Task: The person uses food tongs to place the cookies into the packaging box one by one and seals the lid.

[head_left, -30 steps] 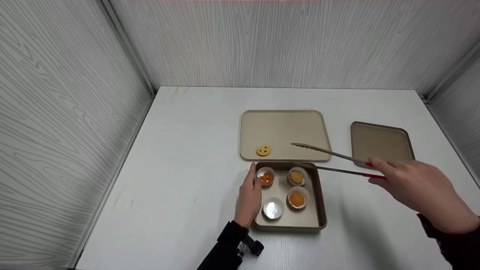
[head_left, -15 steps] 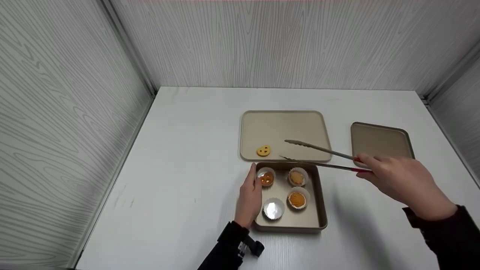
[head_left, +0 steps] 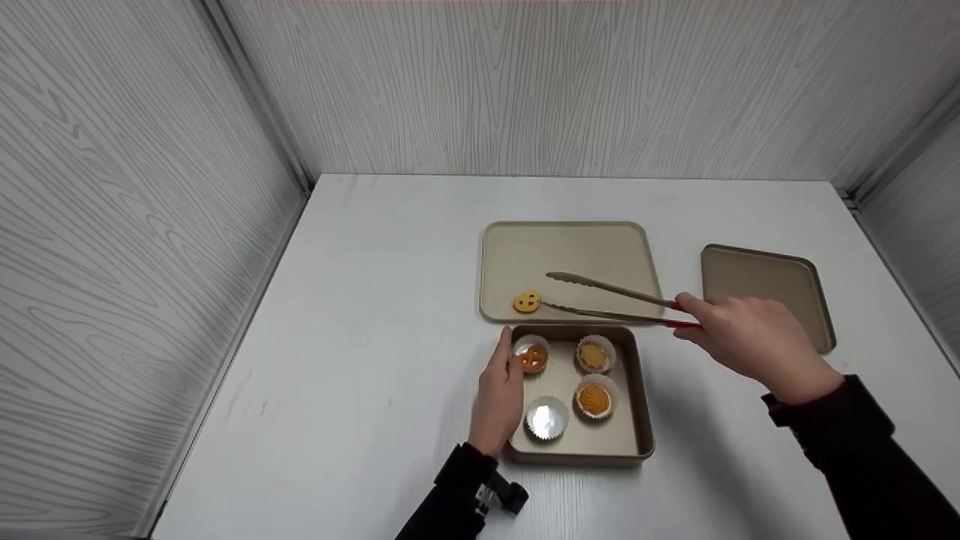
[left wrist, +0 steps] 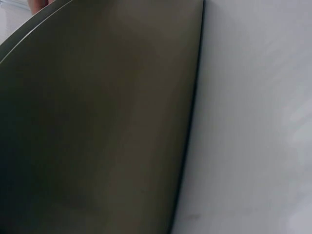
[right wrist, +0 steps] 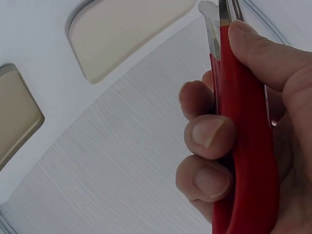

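A person's right hand grips a pair of red-handled tongs above a large beige tray, the two metal arms spread apart. The tip of the lower arm meets the right edge of a yellow pretzel-shaped cookie, which lies near the tray's front left corner; whether the metal touches it cannot be told. The upper arm ends over the tray, beyond and to the right of the cookie.

The left hand holds the left wall of a deep square tin, thumb at the rim. The tin sits on the white surface, just in front of the tray. Inside it stand four fluted cups. The far left cup holds a browner pretzel-shaped cookie, and the far right cup a pale golden piece. An orange swirled piece fills the near right cup, while the near left cup shows a shiny silver bottom.

A smaller brown tray lies at right, slightly angled, beyond the right hand. Wood-grain panels rise behind and at both sides. Both forearms are in black sleeves.
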`<state>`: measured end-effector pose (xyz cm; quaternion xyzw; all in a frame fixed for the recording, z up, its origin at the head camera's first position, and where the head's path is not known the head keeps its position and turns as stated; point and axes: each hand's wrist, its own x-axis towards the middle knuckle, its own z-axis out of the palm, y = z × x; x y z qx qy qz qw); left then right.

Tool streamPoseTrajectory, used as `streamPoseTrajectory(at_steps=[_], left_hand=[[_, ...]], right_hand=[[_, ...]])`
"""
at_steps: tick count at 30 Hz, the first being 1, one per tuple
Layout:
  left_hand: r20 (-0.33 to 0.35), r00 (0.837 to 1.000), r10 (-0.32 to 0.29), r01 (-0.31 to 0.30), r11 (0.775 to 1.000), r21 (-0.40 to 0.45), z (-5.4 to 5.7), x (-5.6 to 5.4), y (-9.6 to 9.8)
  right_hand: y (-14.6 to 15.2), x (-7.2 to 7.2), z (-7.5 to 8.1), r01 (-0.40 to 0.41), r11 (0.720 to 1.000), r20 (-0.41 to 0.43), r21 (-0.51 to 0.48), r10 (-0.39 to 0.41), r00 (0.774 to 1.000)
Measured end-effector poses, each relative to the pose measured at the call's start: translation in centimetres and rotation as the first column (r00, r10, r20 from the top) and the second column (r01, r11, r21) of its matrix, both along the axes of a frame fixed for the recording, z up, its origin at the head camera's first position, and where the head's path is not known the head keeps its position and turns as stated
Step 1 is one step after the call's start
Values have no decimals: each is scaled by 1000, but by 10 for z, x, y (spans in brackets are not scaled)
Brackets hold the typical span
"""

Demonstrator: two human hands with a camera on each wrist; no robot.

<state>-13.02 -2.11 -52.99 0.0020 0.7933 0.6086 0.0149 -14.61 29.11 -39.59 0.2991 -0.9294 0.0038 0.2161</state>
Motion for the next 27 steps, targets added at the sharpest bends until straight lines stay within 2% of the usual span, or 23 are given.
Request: streamPoseTrajectory(at_steps=[12,20,27], left_hand=[[4,1000,-7,7,1000,9,0,1,0],[-7,1000,-14,14,1000,24,-2,0,-1],[11,1000,-5,5,1000,14,-1,0,0]], right_hand=[[-17,-17,-10,17,999,130,44,-22,991],[-23,-25,-14,52,996,243,76,-69,967],[-25,-30,-19,57,995,267,78,-76,961]])
